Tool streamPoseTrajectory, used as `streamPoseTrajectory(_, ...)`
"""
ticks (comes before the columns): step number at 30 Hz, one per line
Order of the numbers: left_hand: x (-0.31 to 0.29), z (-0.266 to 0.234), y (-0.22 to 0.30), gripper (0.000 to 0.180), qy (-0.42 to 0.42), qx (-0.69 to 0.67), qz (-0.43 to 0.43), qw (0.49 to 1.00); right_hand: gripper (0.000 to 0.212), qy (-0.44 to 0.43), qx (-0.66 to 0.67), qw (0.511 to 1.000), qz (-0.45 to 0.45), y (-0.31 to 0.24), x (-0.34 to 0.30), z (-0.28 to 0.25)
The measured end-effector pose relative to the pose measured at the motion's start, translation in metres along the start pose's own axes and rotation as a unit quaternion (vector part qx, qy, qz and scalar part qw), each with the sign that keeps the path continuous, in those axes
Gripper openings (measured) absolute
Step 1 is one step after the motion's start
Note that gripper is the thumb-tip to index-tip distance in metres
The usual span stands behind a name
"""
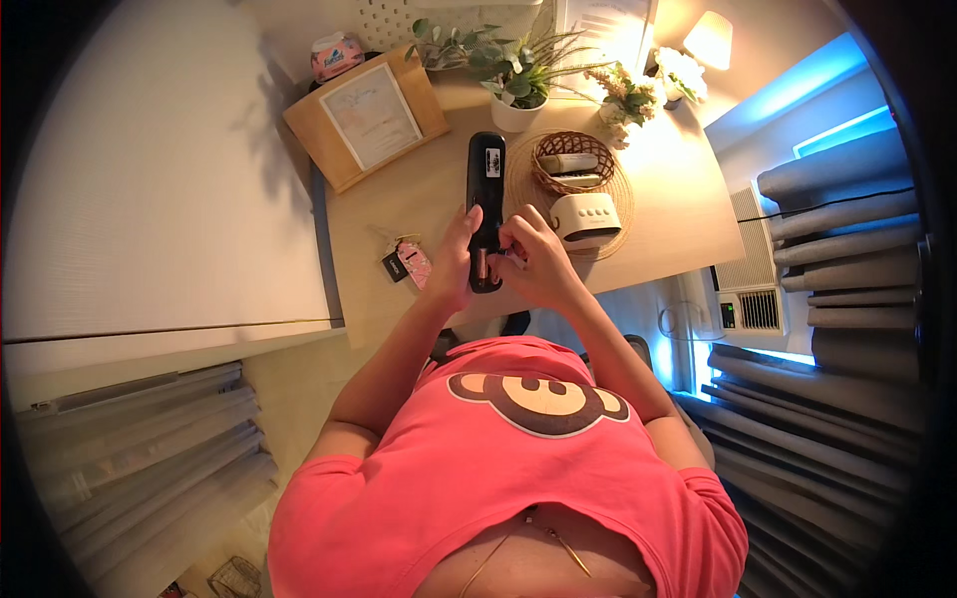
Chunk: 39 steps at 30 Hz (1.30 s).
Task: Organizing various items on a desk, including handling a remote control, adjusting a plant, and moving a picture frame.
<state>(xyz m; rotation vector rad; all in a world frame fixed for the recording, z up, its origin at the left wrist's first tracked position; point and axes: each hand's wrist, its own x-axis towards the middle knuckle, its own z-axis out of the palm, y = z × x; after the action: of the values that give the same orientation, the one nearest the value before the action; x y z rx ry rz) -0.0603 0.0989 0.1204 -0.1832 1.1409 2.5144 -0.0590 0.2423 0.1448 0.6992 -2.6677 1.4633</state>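
A long black remote control [486, 184], back side up with a white label near its far end, is held over the table's near part. My left hand [455, 261] is closed round its left edge, the thumb lying on the back. At the near end its battery compartment is uncovered, and a reddish battery [482, 264] shows inside. My right hand [539, 261] is at the compartment's right side, fingers bent together in a pinch. Whatever those fingertips grip is hidden by the hand.
On the wooden table [663, 214], a woven basket [575, 159] and a white clock-like box [586, 219] sit on a round mat right of the remote. Keys with a pink tag [414, 261] lie left. Behind are a wooden stand [429, 100], potted plant [516, 115], flowers and lamp [710, 40].
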Motion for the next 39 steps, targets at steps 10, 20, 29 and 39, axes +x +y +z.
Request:
streamPoseTrajectory(10, 0.01, 0.001, 0.011, 0.045, -0.019, -0.111, -0.018, 0.994, 0.018, 0.154, 0.435, 0.877, 0.135, -0.003, -0.007, -0.002)
streamPoseTrajectory(20, 0.004, 0.014, 0.016, 0.042, 0.015, -0.137, 0.018, 0.99, 0.016, 0.079, 0.372, 0.885, 0.268, -0.014, -0.011, -0.018)
streamPoseTrajectory(29, 0.0, 0.012, 0.003, 0.052, -0.071, -0.055, 0.07, 0.994, 0.06, -0.025, 0.196, 0.966, 0.168, -0.009, -0.01, 0.011)
streamPoseTrajectory(39, 0.002, 0.02, 0.005, 0.049, -0.067, -0.079, 0.065, 0.993, 0.042, 0.087, 0.027, 0.995, 0.043, -0.014, -0.01, 0.003)
